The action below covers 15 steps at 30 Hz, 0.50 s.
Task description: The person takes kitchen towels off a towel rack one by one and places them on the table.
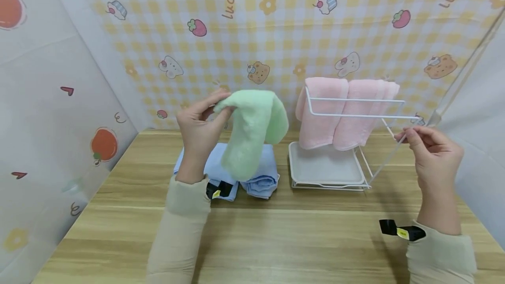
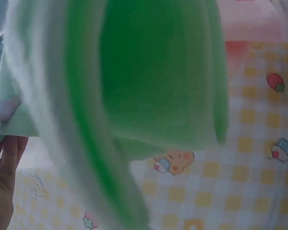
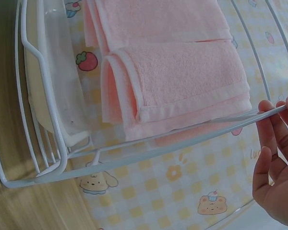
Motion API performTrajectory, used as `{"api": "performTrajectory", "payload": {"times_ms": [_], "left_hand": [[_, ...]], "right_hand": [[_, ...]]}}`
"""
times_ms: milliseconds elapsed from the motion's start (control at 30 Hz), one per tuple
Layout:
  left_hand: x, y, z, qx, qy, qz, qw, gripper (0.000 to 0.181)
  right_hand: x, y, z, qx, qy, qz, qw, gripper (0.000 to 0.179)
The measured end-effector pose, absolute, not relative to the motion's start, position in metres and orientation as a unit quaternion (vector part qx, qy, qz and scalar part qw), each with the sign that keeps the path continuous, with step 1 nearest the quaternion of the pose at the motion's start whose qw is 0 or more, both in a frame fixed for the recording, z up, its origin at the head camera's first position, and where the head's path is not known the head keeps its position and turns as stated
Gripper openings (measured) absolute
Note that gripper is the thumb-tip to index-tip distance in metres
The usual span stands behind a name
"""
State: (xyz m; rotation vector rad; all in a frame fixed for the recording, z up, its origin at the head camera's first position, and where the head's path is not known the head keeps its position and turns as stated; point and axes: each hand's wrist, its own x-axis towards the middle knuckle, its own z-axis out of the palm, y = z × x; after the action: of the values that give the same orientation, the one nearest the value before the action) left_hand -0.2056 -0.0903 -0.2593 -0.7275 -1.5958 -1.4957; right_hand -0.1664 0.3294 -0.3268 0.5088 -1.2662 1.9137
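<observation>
My left hand [image 1: 201,128] pinches one end of a folded light green towel [image 1: 252,128] between thumb and fingers. The towel hangs to the right of that hand, in the air above the blue cloths, and fills much of the left wrist view. A white wire rack [image 1: 364,116] stands at the right, two pink towels [image 1: 321,113] draped side by side over its rear top bar. My right hand [image 1: 435,154] holds the rack's right side wire between thumb and fingers; the right wrist view shows the fingertips on that wire [image 3: 197,134].
Folded blue cloths [image 1: 258,174] lie on the wooden table [image 1: 300,236] beneath the green towel, partly behind my left wrist. A shallow white tray [image 1: 325,165] sits in the rack's base. Behind the table hangs a yellow checked cloth [image 1: 276,43]; white sheets flank both sides.
</observation>
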Motion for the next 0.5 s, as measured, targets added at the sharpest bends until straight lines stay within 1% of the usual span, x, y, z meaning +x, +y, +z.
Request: {"api": "performTrajectory", "payload": {"times_ms": [233, 500], "left_hand": [[-0.199, -0.113, -0.276, -0.265, -0.714, -0.54, 0.358, 0.019], [-0.183, -0.149, -0.276, -0.242, -0.772, -0.484, 0.334, 0.023]], "right_hand": [[-0.168, 0.329, -0.328, 0.19, -0.5, 0.753, 0.383, 0.011], [-0.167, 0.328, -0.326, 0.186, -0.496, 0.756, 0.385, 0.011]]}}
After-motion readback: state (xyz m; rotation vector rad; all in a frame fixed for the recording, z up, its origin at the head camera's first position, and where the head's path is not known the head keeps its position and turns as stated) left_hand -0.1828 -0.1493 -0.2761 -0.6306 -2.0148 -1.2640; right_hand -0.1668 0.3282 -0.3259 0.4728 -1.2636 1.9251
